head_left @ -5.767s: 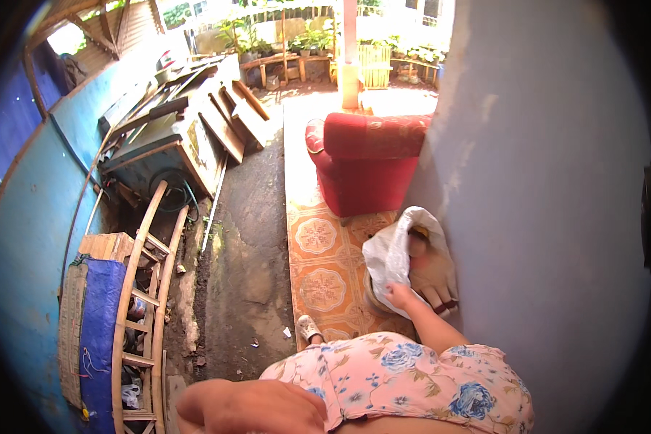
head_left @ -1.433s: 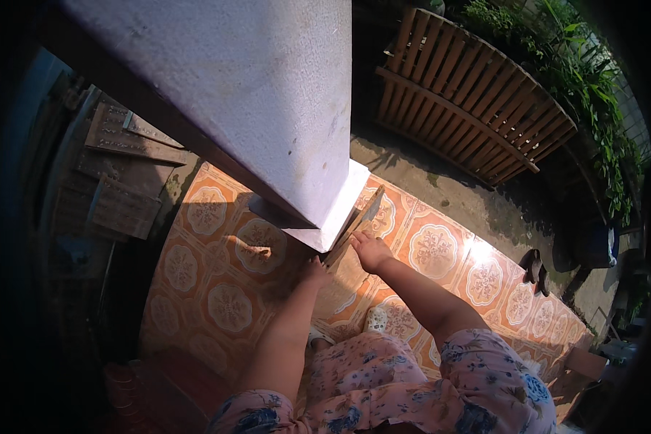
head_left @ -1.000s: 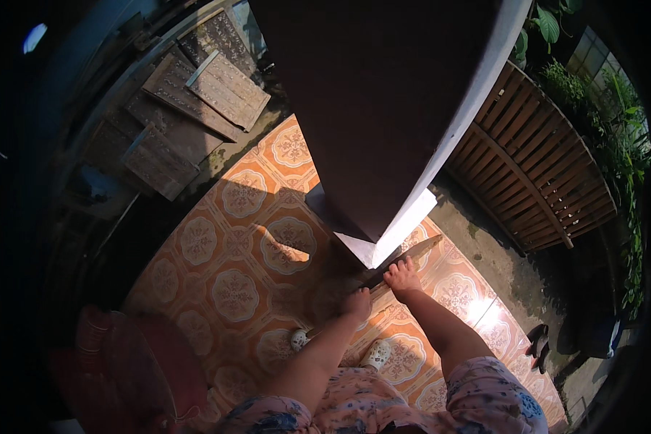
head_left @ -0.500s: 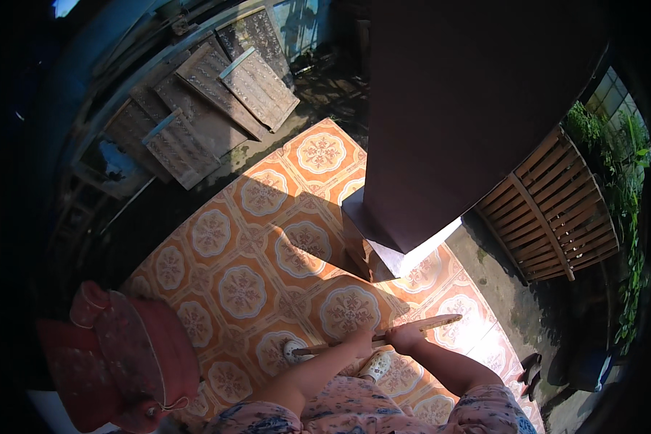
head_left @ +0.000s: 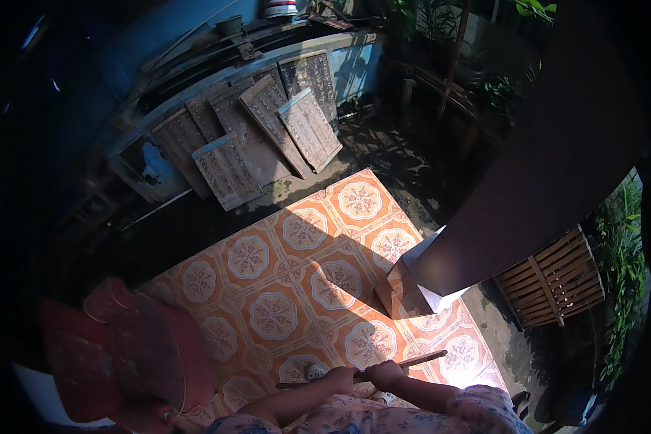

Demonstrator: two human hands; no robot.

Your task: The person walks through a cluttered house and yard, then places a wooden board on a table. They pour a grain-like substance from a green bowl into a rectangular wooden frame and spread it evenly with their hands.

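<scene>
A long, narrow wooden stick (head_left: 423, 358) lies crosswise low in front of my body. My left hand (head_left: 341, 378) is closed around its middle part, and my right hand (head_left: 385, 373) grips it just to the right, almost touching the left. One end sticks out past my right hand over the sunlit tiles; the thinner end shows beyond my left wrist. Part of its length is hidden by my hands and left forearm. Below it, a light patterned shoe (head_left: 315, 372) shows on my foot.
Orange patterned tiles (head_left: 274, 316) cover the floor. A dark pillar (head_left: 499, 195) on a pale base stands ahead right; a red padded chair-like piece (head_left: 145, 354) is at the left. Worn wooden boards (head_left: 228, 170) lean on the far wall. A slatted wooden panel (head_left: 550, 278) stands right.
My view has tilted upward and shifted, so the floor, pillar and boards sit differently. The stick now appears closer to my body and edge-on; both hands still grip it.
</scene>
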